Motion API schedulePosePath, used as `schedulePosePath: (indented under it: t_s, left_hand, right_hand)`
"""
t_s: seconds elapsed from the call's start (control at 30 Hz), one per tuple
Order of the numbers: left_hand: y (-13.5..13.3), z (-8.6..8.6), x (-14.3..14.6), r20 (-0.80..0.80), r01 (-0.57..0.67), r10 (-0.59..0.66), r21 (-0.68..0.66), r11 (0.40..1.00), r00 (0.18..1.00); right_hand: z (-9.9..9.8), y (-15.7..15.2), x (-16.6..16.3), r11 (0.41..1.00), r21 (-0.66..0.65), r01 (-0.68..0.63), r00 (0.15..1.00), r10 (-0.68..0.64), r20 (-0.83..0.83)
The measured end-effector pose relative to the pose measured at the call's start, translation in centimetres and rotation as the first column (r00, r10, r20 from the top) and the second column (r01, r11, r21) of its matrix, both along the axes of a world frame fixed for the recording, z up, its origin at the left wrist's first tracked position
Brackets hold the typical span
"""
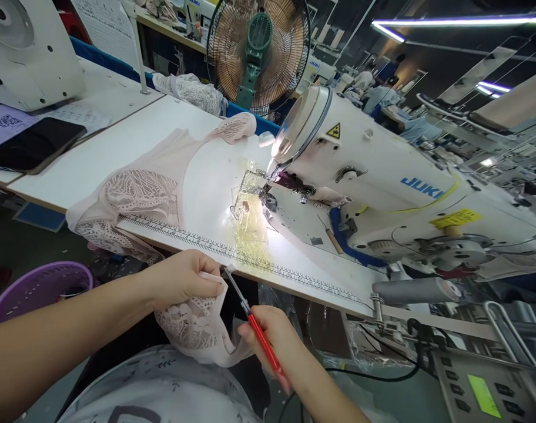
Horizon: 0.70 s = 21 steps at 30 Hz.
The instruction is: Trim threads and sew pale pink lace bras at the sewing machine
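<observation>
My left hand (186, 281) pinches the edge strip of a pale pink lace bra (193, 323), which hangs over my lap below the table edge. In my right hand (277, 335) is a pair of red-handled scissors (261, 338), blades pointing up and left toward the table edge. Their tip is near the edge of the strip, beside a small whitish scrap (230, 268); whether it touches the blades I cannot tell. Another pale lace bra (140, 191) lies on the table to the left, partly hanging over the front edge.
A white JUKI sewing machine (369, 158) stands on the white table (206, 176), its lamp lighting the needle area. A printed ruler (197, 242) runs along the front edge. There are a fan (259, 53), a phone (34, 144), a purple basket (43, 288) and a control panel (483, 382).
</observation>
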<state>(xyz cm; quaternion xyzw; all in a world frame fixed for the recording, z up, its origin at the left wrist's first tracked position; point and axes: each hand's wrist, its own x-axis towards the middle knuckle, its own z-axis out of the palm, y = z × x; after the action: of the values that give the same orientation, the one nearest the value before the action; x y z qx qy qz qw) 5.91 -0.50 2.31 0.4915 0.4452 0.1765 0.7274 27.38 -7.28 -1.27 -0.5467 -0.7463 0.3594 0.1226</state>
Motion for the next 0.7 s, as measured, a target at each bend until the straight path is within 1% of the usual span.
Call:
schedulePosePath:
  t_s: [0.13, 0.23, 0.3, 0.37, 0.43, 0.5, 0.6, 0.7]
  left_hand:
    - [-0.2, 0.9, -0.4, -0.075, 0.035, -0.03, 0.075, 0.997, 0.997]
    - [-0.4, 1.3, -0.8, -0.079, 0.04, -0.028, 0.144, 0.989, 0.996]
    - [-0.5, 1.5, -0.8, -0.064, 0.023, -0.012, 0.164, 0.986, 0.998]
    - [-0.6, 1.7, -0.9, -0.039, -0.007, 0.014, 0.167, 0.986, 0.999]
    - [-0.7, 1.6, -0.9, -0.021, -0.045, 0.05, 0.167, 0.985, 0.999]
    - [-0.8, 1.5, -1.1, -0.009, -0.084, 0.087, 0.171, 0.982, 0.996]
    - [-1.0, 0.9, -1.7, 0.021, -0.14, 0.138, 0.193, 0.971, 0.99]
    - [-1.3, 0.1, -2.3, 0.08, -0.212, 0.199, 0.239, 0.947, 0.977]
  right_hand:
    - [-0.5, 0.0, 0.4, 0.998, 0.028, 0.056, 0.995, -0.054, -0.082]
    - [0.1, 0.5, 0.8, 0.994, 0.071, 0.084, 0.989, -0.075, -0.129]
    - [0.7, 0.8, 0.6, 0.991, 0.076, 0.108, 0.972, -0.089, -0.215]
    - [1.3, 0.9, 0.0, 0.99, 0.072, 0.122, 0.936, -0.09, -0.34]
    - [1.3, 0.7, -0.9, 0.99, 0.092, 0.11, 0.907, -0.062, -0.418]
    - [0.7, 0.2, -2.0, 0.989, 0.11, 0.094, 0.913, -0.042, -0.407]
    - [-1.1, -0.6, -3.2, 0.987, 0.125, 0.106, 0.946, -0.061, -0.318]
    - [-2.7, -1.2, -3.6, 0.972, 0.194, 0.135, 0.95, -0.071, -0.303]
